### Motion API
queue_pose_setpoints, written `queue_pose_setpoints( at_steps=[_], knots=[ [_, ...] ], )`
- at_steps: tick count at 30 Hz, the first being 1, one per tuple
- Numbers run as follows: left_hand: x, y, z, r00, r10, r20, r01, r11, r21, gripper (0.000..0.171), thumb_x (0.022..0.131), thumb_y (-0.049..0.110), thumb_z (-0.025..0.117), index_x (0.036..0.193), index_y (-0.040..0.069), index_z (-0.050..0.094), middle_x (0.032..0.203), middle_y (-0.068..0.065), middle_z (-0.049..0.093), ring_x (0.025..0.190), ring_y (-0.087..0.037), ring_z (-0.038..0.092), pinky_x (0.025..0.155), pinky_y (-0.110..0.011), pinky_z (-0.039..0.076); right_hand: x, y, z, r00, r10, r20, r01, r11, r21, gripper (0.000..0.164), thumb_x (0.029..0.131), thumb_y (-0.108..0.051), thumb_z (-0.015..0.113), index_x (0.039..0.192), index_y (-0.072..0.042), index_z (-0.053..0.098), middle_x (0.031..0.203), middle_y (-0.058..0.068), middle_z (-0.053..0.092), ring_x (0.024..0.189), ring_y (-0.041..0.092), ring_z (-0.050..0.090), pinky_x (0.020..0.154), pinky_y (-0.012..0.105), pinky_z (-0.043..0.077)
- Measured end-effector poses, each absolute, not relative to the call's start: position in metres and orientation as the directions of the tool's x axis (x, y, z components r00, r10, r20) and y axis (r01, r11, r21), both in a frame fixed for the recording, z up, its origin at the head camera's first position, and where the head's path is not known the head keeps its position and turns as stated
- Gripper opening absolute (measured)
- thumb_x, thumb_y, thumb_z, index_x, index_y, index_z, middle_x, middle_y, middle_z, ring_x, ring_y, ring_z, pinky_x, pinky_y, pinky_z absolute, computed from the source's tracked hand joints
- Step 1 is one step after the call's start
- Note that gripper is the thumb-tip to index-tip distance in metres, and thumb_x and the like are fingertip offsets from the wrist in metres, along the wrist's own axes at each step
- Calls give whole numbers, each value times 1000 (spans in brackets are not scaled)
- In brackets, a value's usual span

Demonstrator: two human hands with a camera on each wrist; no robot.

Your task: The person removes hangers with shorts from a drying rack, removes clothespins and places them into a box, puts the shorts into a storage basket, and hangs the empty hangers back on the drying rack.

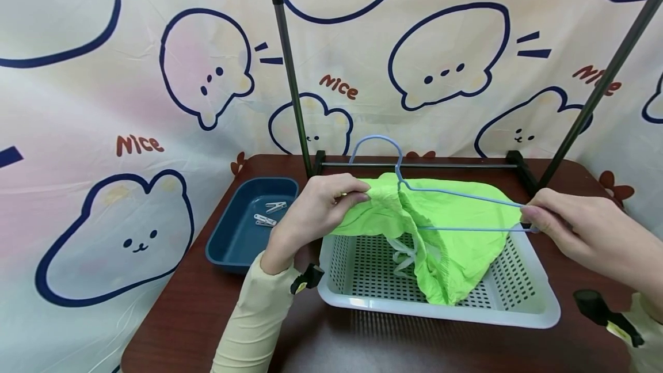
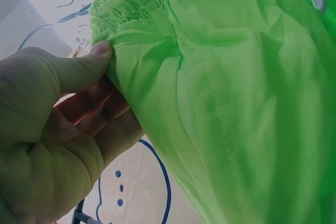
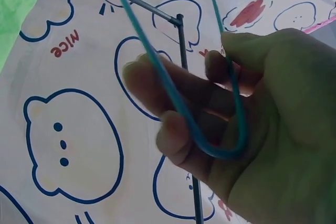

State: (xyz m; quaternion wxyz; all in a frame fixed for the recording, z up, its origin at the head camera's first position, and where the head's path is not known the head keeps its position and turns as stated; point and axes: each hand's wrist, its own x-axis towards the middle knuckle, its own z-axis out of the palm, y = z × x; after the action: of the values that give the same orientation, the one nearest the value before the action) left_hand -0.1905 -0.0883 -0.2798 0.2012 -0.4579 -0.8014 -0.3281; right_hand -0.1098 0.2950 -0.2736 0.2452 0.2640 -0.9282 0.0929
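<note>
Over one white basket point(image 1: 437, 313) at lower right, our left hand point(image 1: 322, 207) pinches one green garment point(image 1: 466, 258) and our right hand point(image 1: 577, 232) grips one blue hanger point(image 1: 466, 229) by its bare end. We seem midway through dressing the hanger, and the next move likely calls for working the garment over that end. Beyond, we count one blue tray point(image 1: 238, 240) holding two clips point(image 1: 265, 220) left of centre, and one rack point(image 1: 288, 56) at upper right.

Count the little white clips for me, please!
2: one clip farther back in the blue tray, another clip just in front. The left hand might hide more.
</note>
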Motion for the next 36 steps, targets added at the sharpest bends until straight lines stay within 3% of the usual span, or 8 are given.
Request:
queue_pose_setpoints(
  at_steps=[4,7,12,16,25,30,33,36],
  knots=[
    [-190,-87,-281,-500,601,624,866,367,340,14,91,9,68,103,8,74,96,-2,74,84,-8,66,76,-21,54,-110,296,-273,-681,-476,557,-589,807,-31,18,85,-3,73,92,-17,64,80,-10,66,62,-7,50,61,2,42],
    [-189,-87,-281,-507,601,618,862,371,346,13,91,9,68,104,8,73,97,-2,74,85,-8,66,78,-22,54,-109,296,-272,-627,-487,608,-625,780,-20,3,92,-12,67,94,-13,66,79,-7,66,62,-9,48,61,2,43],
    [-189,-87,-281,-530,603,596,848,386,364,13,92,9,67,104,8,72,98,-2,73,85,-8,65,78,-22,55,-109,296,-270,-550,-487,678,-662,749,1,41,101,-41,45,94,-8,69,74,-4,64,64,-12,42,59,4,43],
    [-189,-87,-281,-551,603,578,835,393,386,13,93,9,66,105,8,71,97,-1,72,82,-7,62,76,-21,54,-109,294,-268,-533,-481,696,-660,751,14,54,100,-49,37,93,-6,69,71,-3,62,62,-10,40,56,5,40],
    [-190,-86,-282,-564,618,547,825,390,410,11,94,11,65,103,10,71,95,1,70,79,-5,59,72,-20,52,-102,297,-264,-581,-423,696,-576,818,16,40,101,-39,46,90,-6,67,67,-6,57,57,-8,33,50,11,30],
    [-190,-85,-282,-577,629,521,815,404,416,10,94,12,65,103,11,71,95,1,71,79,-6,59,73,-20,52,-99,303,-259,-607,-381,697,-533,846,-2,20,99,-21,57,86,-7,65,65,-4,58,56,-10,40,49,7,34],
    [-191,-85,-282,-585,629,512,809,412,419,10,94,12,65,103,11,70,95,1,70,79,-6,58,73,-21,52,-98,308,-258,-587,-359,726,-547,837,-28,23,100,-19,54,85,-5,64,64,-1,59,57,-13,45,52,5,39],
    [-191,-85,-283,-591,626,509,805,417,422,10,94,12,66,102,11,70,95,1,70,78,-6,58,73,-21,52,-99,314,-258,-548,-331,769,-586,807,-70,31,102,-19,49,84,1,65,71,-15,58,59,-15,48,55,3,41]
  ],
)
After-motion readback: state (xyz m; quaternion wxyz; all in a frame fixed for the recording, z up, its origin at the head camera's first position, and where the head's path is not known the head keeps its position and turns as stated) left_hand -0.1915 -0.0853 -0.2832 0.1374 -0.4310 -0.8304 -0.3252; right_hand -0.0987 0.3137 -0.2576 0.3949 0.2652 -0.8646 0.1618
